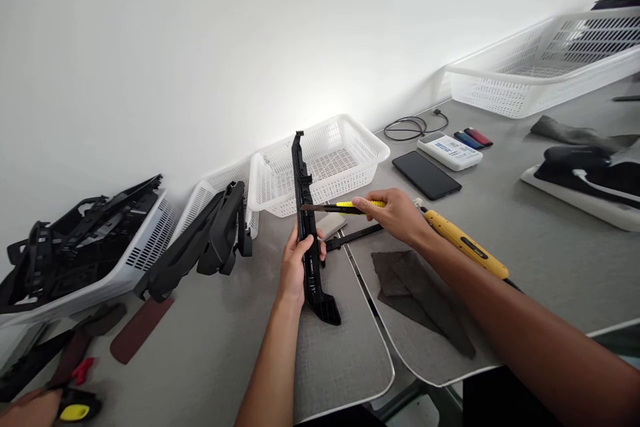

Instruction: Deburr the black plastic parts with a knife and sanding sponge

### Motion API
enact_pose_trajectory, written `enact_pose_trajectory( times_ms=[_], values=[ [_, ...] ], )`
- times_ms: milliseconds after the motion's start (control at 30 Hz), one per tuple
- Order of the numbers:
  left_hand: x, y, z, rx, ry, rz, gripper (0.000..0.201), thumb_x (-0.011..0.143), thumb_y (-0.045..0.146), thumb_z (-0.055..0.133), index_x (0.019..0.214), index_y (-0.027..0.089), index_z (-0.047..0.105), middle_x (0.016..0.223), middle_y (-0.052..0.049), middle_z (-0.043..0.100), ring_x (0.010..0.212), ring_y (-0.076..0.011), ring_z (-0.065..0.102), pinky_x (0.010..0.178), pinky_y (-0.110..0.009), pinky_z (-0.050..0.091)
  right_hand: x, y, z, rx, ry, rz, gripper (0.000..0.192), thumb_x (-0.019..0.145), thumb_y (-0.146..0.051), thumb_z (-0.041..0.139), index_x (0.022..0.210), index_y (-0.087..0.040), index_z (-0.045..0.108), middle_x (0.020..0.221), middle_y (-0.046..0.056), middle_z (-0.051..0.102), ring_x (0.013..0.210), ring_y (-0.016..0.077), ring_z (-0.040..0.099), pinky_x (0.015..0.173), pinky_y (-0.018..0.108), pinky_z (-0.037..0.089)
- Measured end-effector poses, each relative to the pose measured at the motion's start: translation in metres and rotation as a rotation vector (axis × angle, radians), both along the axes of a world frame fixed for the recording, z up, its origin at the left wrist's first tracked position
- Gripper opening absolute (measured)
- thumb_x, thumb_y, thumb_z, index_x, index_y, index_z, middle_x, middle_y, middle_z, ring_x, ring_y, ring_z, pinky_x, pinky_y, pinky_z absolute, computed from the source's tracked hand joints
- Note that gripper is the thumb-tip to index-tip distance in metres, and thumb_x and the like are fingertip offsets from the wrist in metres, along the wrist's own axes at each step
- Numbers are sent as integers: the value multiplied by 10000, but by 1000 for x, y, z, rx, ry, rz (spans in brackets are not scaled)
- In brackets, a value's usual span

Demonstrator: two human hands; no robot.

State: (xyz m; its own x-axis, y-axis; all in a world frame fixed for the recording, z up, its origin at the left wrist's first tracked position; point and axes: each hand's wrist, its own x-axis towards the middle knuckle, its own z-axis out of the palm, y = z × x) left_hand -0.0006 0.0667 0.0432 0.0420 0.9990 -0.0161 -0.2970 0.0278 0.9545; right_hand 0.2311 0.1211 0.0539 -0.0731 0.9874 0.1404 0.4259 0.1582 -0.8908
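Observation:
My left hand (296,260) is closed round a long black plastic trim piece (305,213), held upright and slightly tilted above the table. In my right hand (393,213) is a yellow and black utility knife (350,207), gripped by its handle. Its blade points left and lies across the trim piece, above my left hand; whether it touches cannot be made out. Behind the trim piece stands a white plastic basket (320,180). A light-coloured block (331,225) and a dark strip-shaped thing (357,236) lie on the table, partly hidden by the trim piece and my left hand.
Black plastic parts fill a white basket (145,260) at left; more trim (220,240) leans nearby. At right lie a yellow corded tool (467,243), dark cloth (415,293), phone (427,175) and white box (450,151). Another person's hand (35,408) shows lower left.

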Motion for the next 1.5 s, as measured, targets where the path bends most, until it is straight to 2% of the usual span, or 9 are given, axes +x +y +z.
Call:
enact_pose_trajectory(
  times_ms=[200, 500, 700, 867, 1067, 1167, 1267, 1367, 1500],
  values=[
    [0, 1, -1, 6, -10, 6, 186, 898, 296, 711, 1051, 199, 672, 938, -20, 682, 646, -118, 602, 579, -243, 478, -4, -2, -1, 92, 99, 103, 428, 882, -619, 710, 934, -199, 768, 903, 64, 777, 790, 225, 655, 703, 326, 454],
    [0, 1, -2, 4, -22, 34, 185, 893, 292, 715, 1049, 202, 672, 956, -20, 673, 639, -114, 601, 573, -242, 473, -4, -2, -1, 188, -2, 155, 255, 828, -451, 790, 891, -211, 733, 894, 40, 742, 791, 211, 623, 717, 319, 439],
    [0, 0, -1, -8, -23, 27, 208, 899, 286, 708, 1088, 207, 674, 973, -22, 663, 655, -118, 602, 573, -241, 465, -5, -3, 0, 81, 51, 126, 381, 899, -575, 704, 878, -202, 780, 806, 38, 746, 708, 199, 595, 639, 311, 396],
    [0, 0, 1, -14, -48, -23, 261, 920, 269, 669, 1176, 215, 657, 968, -37, 684, 700, -137, 597, 628, -257, 471, -5, -2, -2, 41, -4, 51, 611, 931, -746, 556, 771, -188, 749, 610, 12, 605, 608, 181, 497, 584, 315, 326],
    [1, -3, 2, -99, -80, -112, 302, 910, 299, 656, 1197, 209, 636, 991, -63, 719, 755, -162, 632, 683, -277, 495, -7, 2, -8, -5, 33, -4, 676, 931, -806, 490, 744, -192, 701, 643, 26, 641, 586, 181, 513, 572, 314, 325],
    [3, -4, 1, -148, -58, -153, 241, 884, 292, 692, 1102, 197, 649, 977, -58, 716, 743, -165, 654, 689, -295, 520, -6, 4, -10, 62, 81, -52, 615, 937, -766, 543, 847, -189, 739, 737, 43, 700, 672, 204, 575, 619, 318, 379],
    [5, -4, -1, -150, -55, -98, 226, 848, 278, 739, 1040, 202, 646, 906, -19, 682, 678, -137, 637, 627, -264, 502, -5, 4, -11, 103, 121, -37, 523, 910, -702, 656, 993, -196, 759, 912, 71, 765, 771, 226, 629, 687, 328, 440],
    [6, -4, 0, -124, -66, -37, 319, 842, 277, 759, 1132, 231, 636, 896, 12, 650, 626, -101, 596, 565, -225, 469, -4, 5, -11, 162, 91, -19, 448, 889, -631, 724, 1056, -217, 759, 1061, 96, 771, 912, 270, 663, 803, 374, 484],
    [5, -4, 3, -118, -91, 7, 425, 830, 276, 780, 1222, 260, 615, 906, 22, 627, 592, -85, 549, 497, -201, 446, -5, 4, -10, 242, 34, 54, 336, 896, -544, 746, 1041, -242, 766, 1096, 97, 770, 1074, 317, 645, 939, 441, 484]
  ],
)
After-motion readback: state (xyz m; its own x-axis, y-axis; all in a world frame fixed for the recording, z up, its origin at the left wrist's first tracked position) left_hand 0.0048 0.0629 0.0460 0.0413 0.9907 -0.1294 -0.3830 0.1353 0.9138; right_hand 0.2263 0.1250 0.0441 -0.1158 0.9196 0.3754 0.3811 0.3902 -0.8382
